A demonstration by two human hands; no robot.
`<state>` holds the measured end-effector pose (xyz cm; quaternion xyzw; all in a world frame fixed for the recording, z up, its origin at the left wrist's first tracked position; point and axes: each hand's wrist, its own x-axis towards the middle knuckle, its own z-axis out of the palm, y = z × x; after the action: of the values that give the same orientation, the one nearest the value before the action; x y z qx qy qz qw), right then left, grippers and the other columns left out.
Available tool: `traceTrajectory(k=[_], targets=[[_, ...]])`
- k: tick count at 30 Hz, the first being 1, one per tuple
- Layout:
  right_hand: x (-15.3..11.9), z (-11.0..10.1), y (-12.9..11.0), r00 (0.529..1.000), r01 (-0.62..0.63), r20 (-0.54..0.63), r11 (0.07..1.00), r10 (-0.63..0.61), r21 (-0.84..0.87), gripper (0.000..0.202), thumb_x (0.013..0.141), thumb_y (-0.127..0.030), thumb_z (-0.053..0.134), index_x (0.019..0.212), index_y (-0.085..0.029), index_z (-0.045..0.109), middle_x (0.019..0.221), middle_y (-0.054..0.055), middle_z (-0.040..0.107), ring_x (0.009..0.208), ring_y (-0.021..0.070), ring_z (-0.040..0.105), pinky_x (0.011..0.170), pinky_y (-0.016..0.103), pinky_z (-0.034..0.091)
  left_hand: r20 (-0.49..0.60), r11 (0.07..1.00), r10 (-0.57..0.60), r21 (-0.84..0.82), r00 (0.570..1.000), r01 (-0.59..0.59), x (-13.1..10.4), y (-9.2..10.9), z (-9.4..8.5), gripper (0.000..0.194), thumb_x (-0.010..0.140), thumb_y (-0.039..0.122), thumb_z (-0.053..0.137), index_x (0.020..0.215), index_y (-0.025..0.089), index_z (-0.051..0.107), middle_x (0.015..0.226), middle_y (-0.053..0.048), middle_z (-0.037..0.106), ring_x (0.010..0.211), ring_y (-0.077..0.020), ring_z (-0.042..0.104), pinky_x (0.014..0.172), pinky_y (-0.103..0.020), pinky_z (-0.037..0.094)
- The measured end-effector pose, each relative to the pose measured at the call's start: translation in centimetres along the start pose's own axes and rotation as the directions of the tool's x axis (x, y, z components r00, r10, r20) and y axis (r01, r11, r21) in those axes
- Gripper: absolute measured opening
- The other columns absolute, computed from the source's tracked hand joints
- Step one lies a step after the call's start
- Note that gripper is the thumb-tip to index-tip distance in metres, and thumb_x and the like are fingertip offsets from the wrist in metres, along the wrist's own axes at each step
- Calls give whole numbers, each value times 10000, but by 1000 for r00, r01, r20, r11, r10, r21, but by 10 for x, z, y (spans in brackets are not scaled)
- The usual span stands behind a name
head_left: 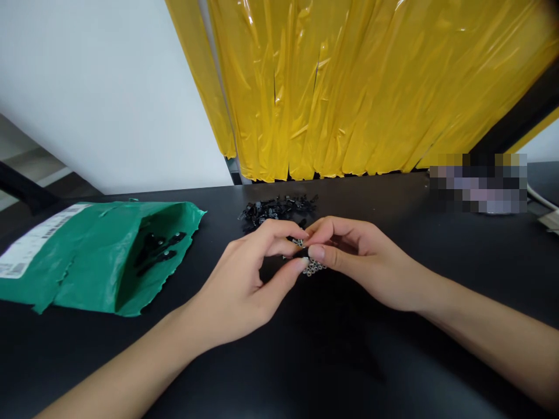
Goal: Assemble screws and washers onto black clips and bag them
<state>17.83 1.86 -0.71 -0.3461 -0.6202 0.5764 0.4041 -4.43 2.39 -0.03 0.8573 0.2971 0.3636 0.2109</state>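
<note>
My left hand (pixel 255 273) and my right hand (pixel 360 259) meet over the black table, thumbs and fingers pinched together. Between their fingertips is a small black part (pixel 301 254), mostly covered, so its exact kind does not show. Both hands grip it. Just under and behind the fingertips lies a cluster of small silver nuts (pixel 315 268), partly hidden by my right hand. Beyond my hands, a heap of small black pieces (pixel 279 209) is spread on the table.
A torn-open green mailing bag (pixel 91 267) with a white label lies at the left, black parts (pixel 159 247) inside its mouth. Yellow plastic strips (pixel 314 87) hang behind the black table (pixel 305 355). A pixelated object (pixel 480 183) and a white cable (pixel 544 201) are at the right.
</note>
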Motion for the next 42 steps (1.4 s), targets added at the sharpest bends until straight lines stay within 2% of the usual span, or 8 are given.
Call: traceTrajectory(k=[4,8,12,15,21,27,36,42], targets=[[2,1,3,997,-70,-19,994,72,84,226,878,-381,828,880,-202,690,862,-2,668,892,167,605,810,303,469,19,999,-35,-34,999,35,3,-1,0,246,987,175,657,1222,240,625,1021,33,796,906,-114,779,810,-188,602],[3,-1,0,995,-103,2,989,103,109,218,892,-402,813,942,-210,722,891,1,665,892,161,589,812,293,459,-32,999,45,-10,998,-45,2,-3,0,251,970,119,677,1199,222,671,1049,28,784,905,-78,756,840,-152,584],[3,-7,-3,987,-126,116,987,114,99,204,899,-368,813,998,-209,730,919,-4,663,869,138,575,812,278,452,-17,995,91,-47,996,-91,2,-2,-2,217,956,97,677,1145,201,693,1001,8,783,868,-94,748,794,-176,596],[5,-12,-5,971,-143,209,983,117,115,210,908,-360,805,999,-191,720,916,1,677,870,137,595,833,287,468,45,975,43,-218,998,-32,4,2,-3,185,956,86,657,1099,202,679,942,-3,780,823,-117,754,725,-204,609],[6,-9,-5,944,-78,329,965,-9,252,138,945,-268,766,982,-159,691,859,15,718,851,144,692,868,337,545,212,740,-91,-639,973,209,2,4,-1,127,1011,102,603,1049,216,644,920,-24,796,840,-134,778,784,-238,646],[3,0,-7,969,53,220,968,-109,247,59,963,-201,735,980,-203,679,812,2,760,812,159,741,848,367,599,250,470,-134,-836,959,284,-1,0,5,86,1044,265,623,1127,261,646,902,0,804,867,-128,778,818,-237,642],[-1,14,-9,992,121,-37,981,-117,151,105,905,-273,809,913,-222,718,775,-22,729,793,154,722,824,327,579,158,509,-268,-815,950,279,1,5,7,115,1013,255,660,1104,248,590,857,-17,809,696,-133,756,633,-225,620],[-1,22,-1,943,147,-305,989,-134,21,151,810,-263,890,915,-248,782,934,-10,760,877,158,680,792,294,530,-211,874,-265,-465,941,142,1,14,13,68,973,136,670,991,197,693,690,45,747,588,-93,728,574,-167,622]])
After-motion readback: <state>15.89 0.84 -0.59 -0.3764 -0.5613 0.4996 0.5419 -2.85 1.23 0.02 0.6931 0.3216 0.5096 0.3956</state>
